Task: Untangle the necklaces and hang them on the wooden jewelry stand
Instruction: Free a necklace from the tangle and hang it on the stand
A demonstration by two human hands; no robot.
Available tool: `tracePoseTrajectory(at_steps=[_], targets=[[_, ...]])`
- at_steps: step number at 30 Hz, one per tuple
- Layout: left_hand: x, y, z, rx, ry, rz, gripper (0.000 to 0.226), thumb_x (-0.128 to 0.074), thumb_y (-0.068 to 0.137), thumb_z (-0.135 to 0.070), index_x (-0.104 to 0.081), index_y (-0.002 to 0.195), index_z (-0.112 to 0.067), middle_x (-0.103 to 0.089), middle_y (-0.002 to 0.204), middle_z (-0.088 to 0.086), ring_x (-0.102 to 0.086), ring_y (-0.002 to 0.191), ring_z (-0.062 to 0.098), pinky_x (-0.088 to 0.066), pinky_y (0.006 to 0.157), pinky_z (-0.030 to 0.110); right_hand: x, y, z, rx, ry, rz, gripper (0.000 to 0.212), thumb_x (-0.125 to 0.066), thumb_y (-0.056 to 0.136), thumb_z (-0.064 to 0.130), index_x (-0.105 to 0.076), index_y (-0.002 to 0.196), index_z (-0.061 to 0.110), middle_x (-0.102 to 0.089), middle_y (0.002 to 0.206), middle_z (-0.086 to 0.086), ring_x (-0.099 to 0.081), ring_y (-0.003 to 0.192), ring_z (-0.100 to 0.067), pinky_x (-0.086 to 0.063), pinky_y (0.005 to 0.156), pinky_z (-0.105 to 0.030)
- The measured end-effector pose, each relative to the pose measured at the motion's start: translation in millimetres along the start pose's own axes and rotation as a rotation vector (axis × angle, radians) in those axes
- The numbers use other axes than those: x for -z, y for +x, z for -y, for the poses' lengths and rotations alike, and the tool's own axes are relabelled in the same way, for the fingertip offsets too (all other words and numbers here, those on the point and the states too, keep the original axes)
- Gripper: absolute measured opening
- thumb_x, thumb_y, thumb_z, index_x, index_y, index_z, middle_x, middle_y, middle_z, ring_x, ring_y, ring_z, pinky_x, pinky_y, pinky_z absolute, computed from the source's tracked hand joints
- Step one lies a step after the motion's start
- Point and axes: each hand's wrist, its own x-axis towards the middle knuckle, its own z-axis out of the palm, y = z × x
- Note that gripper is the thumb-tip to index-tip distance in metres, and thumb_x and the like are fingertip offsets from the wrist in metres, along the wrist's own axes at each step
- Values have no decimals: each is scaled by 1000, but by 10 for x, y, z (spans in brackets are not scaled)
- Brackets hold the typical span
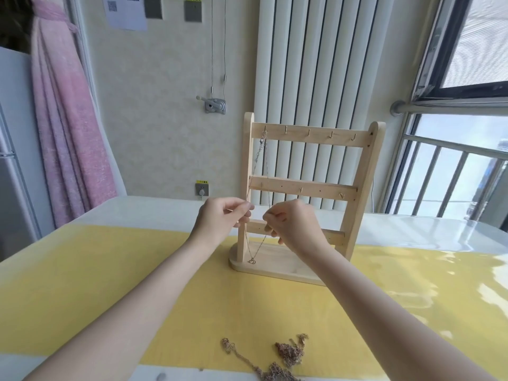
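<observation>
Nearest of all, well short of the fingers and low on the glossy yellow-and-white table top (115, 284), lies a rose-gold tangle of fine chain necklaces (286, 353), knotted in small heaps with loose runs trailing off; nothing touches it. That heap is the work left: it looks not yet sorted, and by my judgement most of the task is ahead.

Further out, the left hand (220, 218) pinches one side of a thin silver chain necklace with a small pendant (252, 261) between thumb and fingertips, the other fingers curled in. Just beside it, the right hand (291, 224) pinches the other side of the same chain. Below the fingers the two strands meet at the pendant, which hangs just over the base of the pale wooden ladder-shaped jewelry stand (360, 171). Above the fingers the strands rise to the leftmost hook (265, 131) on the top bar, where the clasp end appears caught. So one necklace seems hung or nearly so, and four top hooks beyond the right fingers are bare.

Behind the stand is a white ribbed radiator (316, 64); to the far left a pink curtain (66, 133). The stand's lower bars cross behind the chain and could snag it.
</observation>
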Motion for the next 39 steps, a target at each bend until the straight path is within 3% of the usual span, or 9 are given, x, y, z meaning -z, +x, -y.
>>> tracePoseTrajectory(at_steps=[5, 11, 16, 19, 25, 28, 31, 36, 39], targets=[[-29, -61, 132, 29, 80, 26, 14, -62, 90, -14, -70, 79, -16, -71, 76, -1, -66, 72, 12, -48, 59, 13, -122, -98, -138, -93, 41, 119, 19, -57, 85, 4, -73, 76, -3, -71, 73, -17, -66, 64, -26, -57, 70, -34], [-84, -202, 339, 65, 168, 100, 17, -63, 88, -13, -70, 73, -15, -72, 73, -2, -62, 59, -2, -47, 56, 11, -236, -143, -182, -98, -62, 190, 16, -58, 85, 5, -73, 78, 2, -71, 73, -16, -63, 59, -19, -54, 61, -27], [-111, -284, 468, 101, 182, 123, 16, -64, 87, -11, -71, 74, -16, -71, 70, -2, -65, 59, 2, -45, 57, 10, -350, -235, -208, -97, -120, 238, 16, -57, 82, 5, -71, 79, -3, -69, 79, -23, -66, 79, -36, -56, 71, -43], [-145, -321, 530, 89, 271, 135, 16, -64, 87, -13, -71, 74, -18, -69, 68, -9, -64, 60, -2, -45, 58, 11, -388, -270, -225, -131, -42, 257, 15, -59, 82, 3, -73, 78, 0, -71, 77, -20, -68, 77, -33, -56, 72, -44], [-141, -342, 532, 97, 318, 126, 10, -65, 86, -15, -72, 80, -17, -68, 72, -7, -67, 77, 14, -48, 67, 20, -404, -281, -215, -168, 6, 278, 13, -61, 83, 5, -73, 82, -1, -70, 75, -16, -67, 76, -33, -57, 74, -44], [-78, -407, 433, 80, 374, 119, 8, -65, 85, -15, -73, 82, -16, -66, 71, -13, -63, 74, 8, -49, 71, 21, -271, -327, -190, -182, -29, 283, 14, -60, 84, 4, -72, 87, -1, -69, 77, -16, -67, 70, -26, -58, 72, -39], [5, -526, 244, 42, 418, 126, 8, -66, 85, -15, -71, 80, -18, -63, 70, -17, -57, 69, -4, -43, 66, 14, -44, -466, -143, -171, -41, 324, 14, -59, 86, 4, -72, 90, 2, -72, 84, -14, -61, 62, -15, -54, 61, -25], [-53, -1030, -103, 25, 496, 360, 1, -70, 84, -20, -70, 83, -20, -64, 78, -13, -57, 75, 2, -42, 68, 9, 329, -1063, -61, -90, -148, 569, 14, -66, 86, 13, -75, 97, 10, -72, 97, -6, -62, 81, -18, -43, 60, -10], [-244, -1400, -191, 38, 533, 471, 7, -68, 84, -18, -70, 91, -16, -62, 80, -9, -56, 69, 2, -40, 60, 6, 366, -1471, -138, -49, -172, 534, 15, -70, 84, 16, -74, 96, 9, -68, 90, -3, -60, 85, -19, -36, 57, -6]])
